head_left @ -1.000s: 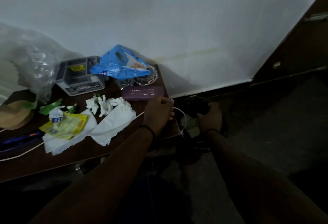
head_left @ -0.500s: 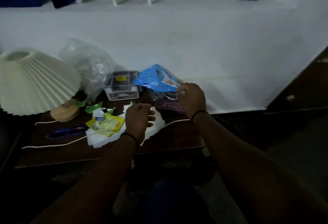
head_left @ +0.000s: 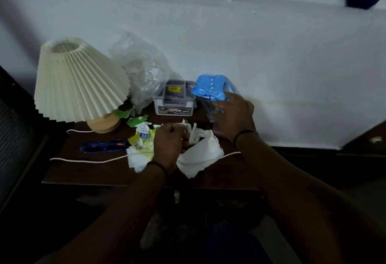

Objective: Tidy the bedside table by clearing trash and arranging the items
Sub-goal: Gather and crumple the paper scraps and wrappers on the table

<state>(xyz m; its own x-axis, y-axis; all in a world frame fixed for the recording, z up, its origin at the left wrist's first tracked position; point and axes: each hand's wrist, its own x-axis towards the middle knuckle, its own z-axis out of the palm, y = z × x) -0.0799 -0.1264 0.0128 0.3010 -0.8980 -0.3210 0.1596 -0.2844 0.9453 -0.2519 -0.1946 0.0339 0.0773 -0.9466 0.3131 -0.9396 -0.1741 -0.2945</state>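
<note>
barely begun: tissues (head_left: 200,150), yellow wrapper (head_left: 144,143) and green scraps (head_left: 136,120) litter the table (head_left: 87,171) right of the lamp (head_left: 79,79). right hand (head_left: 234,115) grips the blue wrapper (head_left: 211,88); left hand (head_left: 169,142) is fisted over tissues, its grip unclear.

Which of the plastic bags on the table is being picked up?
The blue bag, gripped by the right hand. The clear crumpled bag sits untouched beside the lamp.
</note>
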